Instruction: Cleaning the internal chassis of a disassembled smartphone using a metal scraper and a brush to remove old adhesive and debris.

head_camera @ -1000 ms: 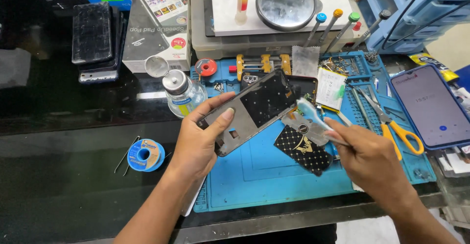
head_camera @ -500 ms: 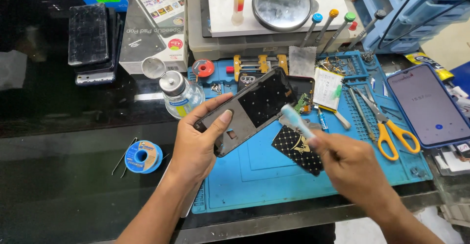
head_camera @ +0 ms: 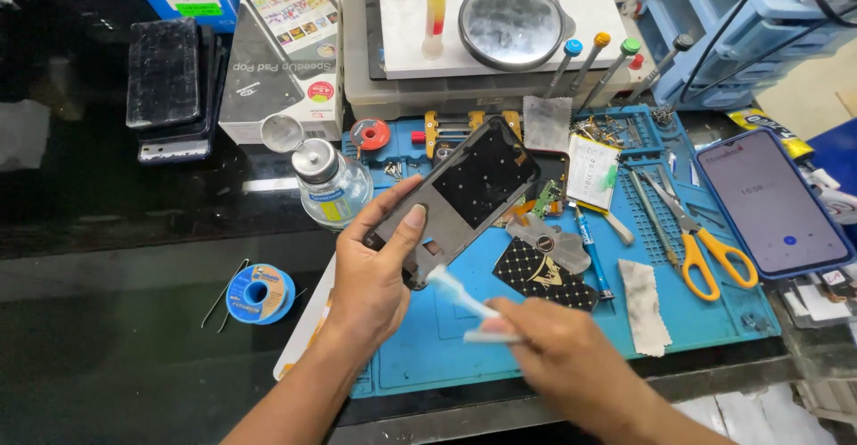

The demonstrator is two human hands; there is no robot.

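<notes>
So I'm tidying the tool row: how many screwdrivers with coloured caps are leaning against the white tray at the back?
4: blue-capped screwdriver, orange-capped screwdriver, green-capped screwdriver and dark-capped screwdriver, side by side right of the round magnifier. More may be hidden.

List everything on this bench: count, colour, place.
phone frame: one, black and grey, in left hand
brush: one, white, in right hand
work mat: one, blue, centre
scissors: one, yellow-handled, mat right
phone: one, blue-cased, screen lit, far right
glass bottle: one, clear, left of mat
solder spool: one, blue, left
screwdrivers: four, mixed caps, top
magnifier: one, round, top
left hand: grips frame
right hand: blurred, holds brush
</notes>
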